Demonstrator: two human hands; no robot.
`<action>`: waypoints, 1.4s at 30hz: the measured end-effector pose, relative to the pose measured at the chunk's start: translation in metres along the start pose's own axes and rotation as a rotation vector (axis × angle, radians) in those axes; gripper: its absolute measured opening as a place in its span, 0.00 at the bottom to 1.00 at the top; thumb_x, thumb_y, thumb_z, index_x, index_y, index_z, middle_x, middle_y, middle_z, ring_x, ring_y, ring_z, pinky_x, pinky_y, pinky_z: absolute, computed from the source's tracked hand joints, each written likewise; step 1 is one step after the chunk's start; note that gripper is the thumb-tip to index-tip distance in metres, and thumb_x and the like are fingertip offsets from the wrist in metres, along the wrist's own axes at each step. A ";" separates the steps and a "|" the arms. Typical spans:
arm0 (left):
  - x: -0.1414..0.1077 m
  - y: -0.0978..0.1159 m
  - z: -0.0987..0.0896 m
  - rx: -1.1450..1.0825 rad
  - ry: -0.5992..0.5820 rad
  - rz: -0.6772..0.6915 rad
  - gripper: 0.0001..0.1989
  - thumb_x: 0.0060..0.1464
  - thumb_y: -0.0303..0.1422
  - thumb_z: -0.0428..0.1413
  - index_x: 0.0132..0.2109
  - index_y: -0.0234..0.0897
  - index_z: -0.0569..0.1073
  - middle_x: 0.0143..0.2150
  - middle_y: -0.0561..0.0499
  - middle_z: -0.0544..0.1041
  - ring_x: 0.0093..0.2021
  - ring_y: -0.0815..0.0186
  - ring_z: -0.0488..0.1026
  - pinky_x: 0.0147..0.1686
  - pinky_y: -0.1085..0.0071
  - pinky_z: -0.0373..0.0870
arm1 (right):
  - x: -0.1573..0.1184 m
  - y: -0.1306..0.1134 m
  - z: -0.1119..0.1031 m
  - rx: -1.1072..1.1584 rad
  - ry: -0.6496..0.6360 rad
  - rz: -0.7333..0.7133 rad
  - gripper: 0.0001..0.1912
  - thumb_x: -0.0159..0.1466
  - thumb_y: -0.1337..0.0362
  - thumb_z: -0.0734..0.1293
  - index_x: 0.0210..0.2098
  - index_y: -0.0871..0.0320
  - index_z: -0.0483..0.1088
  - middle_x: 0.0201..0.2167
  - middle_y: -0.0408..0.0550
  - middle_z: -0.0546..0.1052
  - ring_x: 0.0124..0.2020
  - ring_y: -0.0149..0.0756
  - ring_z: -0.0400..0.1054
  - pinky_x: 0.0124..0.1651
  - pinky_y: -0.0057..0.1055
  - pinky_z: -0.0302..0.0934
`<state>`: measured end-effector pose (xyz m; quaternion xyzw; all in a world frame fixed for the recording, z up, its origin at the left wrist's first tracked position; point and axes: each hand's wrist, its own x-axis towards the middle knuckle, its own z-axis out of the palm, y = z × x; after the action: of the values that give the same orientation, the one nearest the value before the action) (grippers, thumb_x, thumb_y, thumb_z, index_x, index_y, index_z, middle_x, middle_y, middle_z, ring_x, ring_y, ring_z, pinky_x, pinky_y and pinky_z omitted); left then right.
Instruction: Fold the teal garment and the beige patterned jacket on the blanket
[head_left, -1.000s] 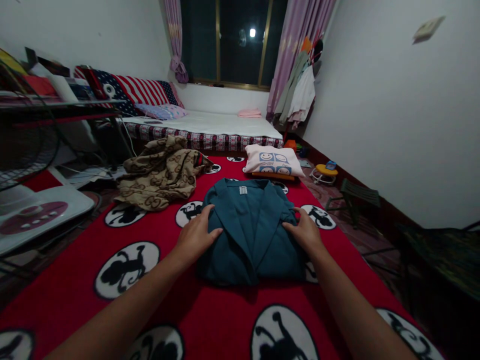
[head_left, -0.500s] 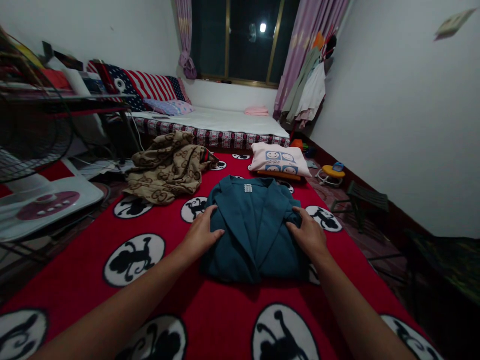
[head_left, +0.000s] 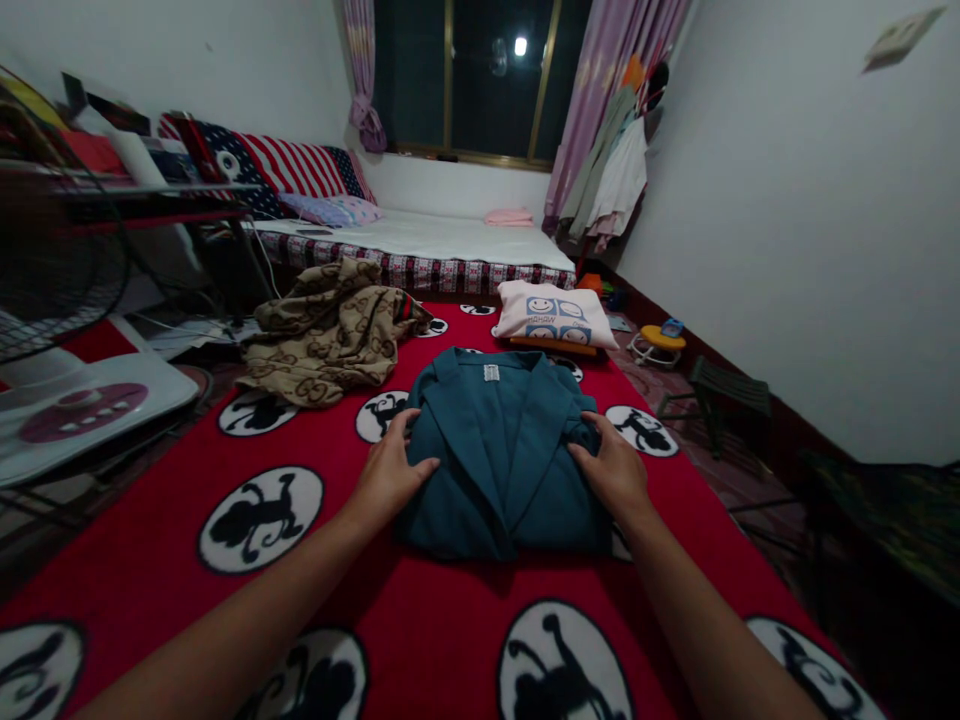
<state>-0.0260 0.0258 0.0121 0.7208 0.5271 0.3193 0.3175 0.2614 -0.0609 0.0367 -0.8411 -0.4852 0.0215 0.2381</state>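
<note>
A teal jacket [head_left: 491,480] lies folded into a compact shape, its wide lapels and white neck label facing up. At its left edge is my left hand [head_left: 394,465], thumb on top of the cloth and fingers curled against the side. My right hand [head_left: 611,465] grips the opposite edge, its thumb and fingers pinching the fabric. Some fingertips are hidden by the cloth. Beneath the jacket spreads a red blanket [head_left: 420,620] printed with black figures in white ovals.
A crumpled brown patterned garment [head_left: 322,340] lies beyond my left hand. Past the jacket sits a pale pillow [head_left: 555,312] with smiley prints. A fan [head_left: 67,380] stands at left, and a folding stool [head_left: 724,390] at right. Behind is a bed [head_left: 435,240].
The view has shifted slightly, moving the scene a little to the left. My left fingers have drawn slightly outward at the jacket's edge; my right hand keeps its place on the jacket.
</note>
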 end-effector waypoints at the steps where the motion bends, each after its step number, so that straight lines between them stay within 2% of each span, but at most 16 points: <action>1: -0.002 0.001 0.000 0.016 0.017 -0.012 0.35 0.46 0.31 0.62 0.60 0.38 0.58 0.51 0.43 0.74 0.50 0.55 0.74 0.49 0.60 0.71 | -0.001 0.001 0.000 0.009 0.006 0.003 0.28 0.59 0.58 0.65 0.58 0.50 0.62 0.49 0.52 0.75 0.48 0.51 0.71 0.43 0.39 0.63; 5: -0.006 0.019 -0.004 0.151 0.094 -0.052 0.31 0.47 0.32 0.62 0.58 0.40 0.62 0.47 0.43 0.76 0.49 0.54 0.74 0.46 0.60 0.71 | -0.001 -0.003 -0.004 0.020 0.028 -0.001 0.27 0.59 0.59 0.65 0.58 0.49 0.63 0.46 0.51 0.76 0.47 0.50 0.71 0.43 0.39 0.63; 9: -0.009 0.059 -0.004 0.275 0.127 0.059 0.28 0.50 0.31 0.60 0.58 0.42 0.62 0.47 0.44 0.77 0.48 0.53 0.75 0.45 0.60 0.70 | 0.004 -0.025 -0.015 0.006 0.041 -0.045 0.26 0.59 0.58 0.65 0.57 0.49 0.64 0.43 0.51 0.77 0.46 0.49 0.72 0.43 0.38 0.62; 11: -0.014 0.081 0.001 0.265 0.085 0.123 0.27 0.51 0.30 0.58 0.58 0.42 0.62 0.46 0.45 0.77 0.46 0.54 0.75 0.45 0.61 0.70 | 0.007 -0.043 -0.023 0.003 0.011 -0.097 0.25 0.60 0.53 0.64 0.57 0.50 0.65 0.40 0.52 0.78 0.47 0.48 0.71 0.43 0.37 0.62; 14: -0.028 0.104 0.015 0.208 -0.045 0.227 0.25 0.53 0.31 0.55 0.58 0.42 0.63 0.46 0.46 0.76 0.47 0.56 0.74 0.48 0.62 0.69 | 0.011 -0.071 -0.032 -0.001 -0.096 -0.172 0.29 0.61 0.45 0.62 0.57 0.52 0.65 0.40 0.53 0.78 0.47 0.47 0.71 0.43 0.36 0.61; 17: -0.046 0.111 0.033 0.223 -0.169 0.334 0.22 0.52 0.31 0.54 0.55 0.40 0.67 0.51 0.43 0.73 0.52 0.54 0.70 0.54 0.59 0.65 | 0.016 -0.094 -0.035 -0.019 -0.218 -0.215 0.32 0.61 0.41 0.60 0.56 0.54 0.65 0.45 0.54 0.77 0.47 0.46 0.71 0.44 0.35 0.61; 20: -0.060 0.109 0.045 0.253 -0.221 0.374 0.22 0.51 0.29 0.53 0.54 0.36 0.68 0.54 0.38 0.69 0.54 0.50 0.66 0.56 0.55 0.62 | 0.021 -0.110 -0.027 -0.069 -0.305 -0.257 0.34 0.59 0.38 0.59 0.55 0.55 0.66 0.47 0.54 0.76 0.48 0.48 0.70 0.45 0.35 0.61; 23: -0.067 0.109 0.051 0.230 -0.258 0.383 0.28 0.49 0.28 0.52 0.60 0.32 0.63 0.58 0.36 0.66 0.57 0.48 0.63 0.59 0.54 0.58 | 0.023 -0.124 -0.014 -0.161 -0.331 -0.301 0.38 0.56 0.34 0.60 0.52 0.57 0.67 0.47 0.56 0.76 0.49 0.51 0.70 0.45 0.37 0.62; 26: -0.071 0.110 0.054 0.189 -0.267 0.407 0.37 0.46 0.26 0.53 0.64 0.30 0.56 0.65 0.37 0.57 0.64 0.47 0.54 0.64 0.54 0.50 | 0.021 -0.136 -0.002 -0.271 -0.336 -0.347 0.41 0.52 0.32 0.61 0.49 0.61 0.67 0.45 0.60 0.76 0.48 0.55 0.71 0.44 0.40 0.63; 29: -0.075 0.107 0.059 0.150 -0.265 0.421 0.41 0.44 0.25 0.54 0.66 0.30 0.53 0.69 0.38 0.51 0.68 0.46 0.45 0.65 0.52 0.46 | 0.020 -0.143 0.007 -0.348 -0.324 -0.389 0.39 0.52 0.35 0.65 0.48 0.62 0.68 0.45 0.61 0.77 0.47 0.53 0.71 0.45 0.39 0.63; 33: -0.082 0.097 0.058 0.086 -0.301 0.454 0.40 0.45 0.25 0.55 0.66 0.32 0.56 0.68 0.37 0.51 0.67 0.46 0.47 0.65 0.50 0.48 | 0.024 -0.133 0.013 -0.326 -0.283 -0.388 0.22 0.55 0.50 0.69 0.43 0.58 0.71 0.43 0.56 0.78 0.45 0.48 0.72 0.43 0.35 0.63; 35: -0.083 0.093 0.053 -0.004 -0.329 0.491 0.32 0.48 0.27 0.56 0.62 0.38 0.65 0.66 0.40 0.57 0.65 0.50 0.53 0.64 0.53 0.53 | 0.027 -0.118 0.013 -0.197 -0.241 -0.353 0.18 0.55 0.55 0.69 0.42 0.57 0.73 0.41 0.52 0.79 0.43 0.46 0.73 0.42 0.34 0.63; 37: -0.079 0.092 0.044 -0.135 -0.322 0.512 0.22 0.51 0.28 0.56 0.54 0.42 0.72 0.64 0.44 0.63 0.62 0.55 0.60 0.62 0.59 0.58 | 0.028 -0.098 0.008 0.031 -0.206 -0.304 0.16 0.55 0.56 0.68 0.41 0.57 0.74 0.37 0.49 0.80 0.40 0.44 0.74 0.40 0.33 0.64; 39: -0.066 0.091 0.033 -0.268 -0.234 0.525 0.15 0.55 0.28 0.54 0.50 0.43 0.75 0.60 0.47 0.68 0.59 0.60 0.65 0.60 0.64 0.61 | 0.027 -0.075 -0.001 0.275 -0.166 -0.238 0.16 0.54 0.56 0.67 0.40 0.58 0.75 0.34 0.47 0.80 0.36 0.42 0.74 0.37 0.33 0.65; 42: -0.027 0.082 0.024 -0.348 -0.006 0.540 0.12 0.58 0.28 0.51 0.47 0.41 0.74 0.55 0.47 0.71 0.56 0.63 0.68 0.58 0.65 0.63 | 0.022 -0.040 -0.020 0.476 -0.085 -0.110 0.17 0.54 0.56 0.66 0.38 0.60 0.76 0.32 0.50 0.80 0.34 0.44 0.74 0.37 0.36 0.67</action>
<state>0.0319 -0.0235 0.0598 0.7704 0.2531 0.4752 0.3414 0.2460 -0.0336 0.0760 -0.7320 -0.5210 0.1576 0.4098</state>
